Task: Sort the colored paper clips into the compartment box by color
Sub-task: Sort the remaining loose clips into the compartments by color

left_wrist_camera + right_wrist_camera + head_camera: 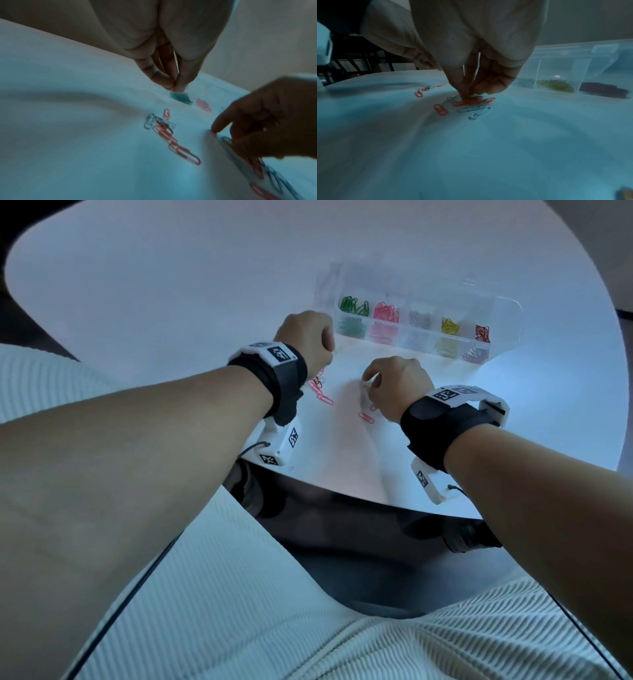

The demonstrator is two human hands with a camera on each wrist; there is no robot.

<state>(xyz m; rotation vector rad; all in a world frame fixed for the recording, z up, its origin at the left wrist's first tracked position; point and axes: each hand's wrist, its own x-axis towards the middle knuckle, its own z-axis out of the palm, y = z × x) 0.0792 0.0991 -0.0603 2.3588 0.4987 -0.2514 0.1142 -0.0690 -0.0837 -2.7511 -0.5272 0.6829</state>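
Note:
The clear compartment box [507,313] lies at the back right of the white table, holding green [354,306], pink [387,311], silver, yellow [450,326] and dark red [482,333] clips. My left hand [329,347] hovers by the box's green end, thumb and forefinger [173,86] pinched on what looks like a thin clip. Loose pink and silver clips [171,135] lie under that wrist. My right hand [467,94] is down on a second pile [471,102], its fingertips pinching a pink clip there. Silver clips [476,109] lie beside it.
The table's near edge [342,494] curves just behind my wrists, with dark floor and shoes [472,537] below it. White ribbed fabric [239,611] fills the foreground. The box's open lid [565,54] stands up behind the compartments.

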